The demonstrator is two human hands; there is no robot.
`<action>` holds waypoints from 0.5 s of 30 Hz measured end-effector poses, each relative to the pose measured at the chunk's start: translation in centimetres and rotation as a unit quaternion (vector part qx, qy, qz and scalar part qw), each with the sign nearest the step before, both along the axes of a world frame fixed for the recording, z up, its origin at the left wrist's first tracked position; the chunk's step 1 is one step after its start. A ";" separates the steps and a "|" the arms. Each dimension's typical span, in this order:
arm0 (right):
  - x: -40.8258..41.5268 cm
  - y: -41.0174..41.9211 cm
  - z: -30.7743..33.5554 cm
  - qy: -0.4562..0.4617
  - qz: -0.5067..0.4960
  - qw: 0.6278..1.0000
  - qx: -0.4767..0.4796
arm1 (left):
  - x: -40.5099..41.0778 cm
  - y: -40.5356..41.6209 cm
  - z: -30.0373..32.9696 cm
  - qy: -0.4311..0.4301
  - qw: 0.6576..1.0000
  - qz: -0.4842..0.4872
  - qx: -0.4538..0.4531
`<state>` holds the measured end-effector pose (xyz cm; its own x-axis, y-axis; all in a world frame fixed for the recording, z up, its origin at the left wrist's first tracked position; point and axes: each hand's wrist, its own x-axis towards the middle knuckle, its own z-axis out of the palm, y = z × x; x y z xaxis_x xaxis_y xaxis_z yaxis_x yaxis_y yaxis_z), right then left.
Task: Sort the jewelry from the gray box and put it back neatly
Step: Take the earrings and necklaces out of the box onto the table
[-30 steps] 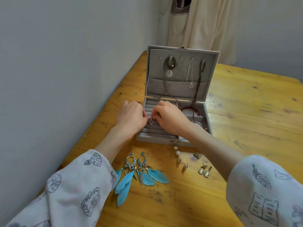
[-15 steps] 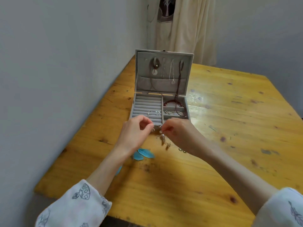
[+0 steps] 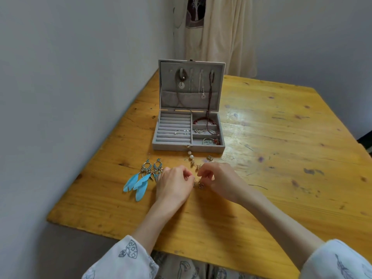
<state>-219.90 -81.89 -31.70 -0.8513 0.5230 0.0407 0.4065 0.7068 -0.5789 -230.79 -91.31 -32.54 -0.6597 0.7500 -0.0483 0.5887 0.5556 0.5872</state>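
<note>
Your left hand (image 3: 174,183) and right hand (image 3: 218,181) both pinch a small metal earring (image 3: 199,184) between curled fingertips just above the table (image 3: 281,178), and the open gray box (image 3: 188,147) lies straight beyond them, slightly left, equally near either hand.
</note>
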 end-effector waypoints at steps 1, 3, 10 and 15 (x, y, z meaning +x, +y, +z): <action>-0.2 0.0 -0.1 -0.002 -0.003 1.000 0.001 | 0.0 0.2 0.0 0.010 1.000 0.000 -0.001; -0.3 -0.1 -0.3 -0.002 -0.005 1.000 0.007 | 0.0 0.3 0.0 0.019 1.000 -0.003 0.001; -0.1 0.5 -0.4 0.017 -0.008 1.000 -0.004 | -1.0 0.3 0.4 0.031 0.999 -0.032 0.031; -1.4 2.0 1.3 0.062 -0.017 0.998 0.009 | -3.9 1.7 2.7 0.062 0.994 -0.068 0.061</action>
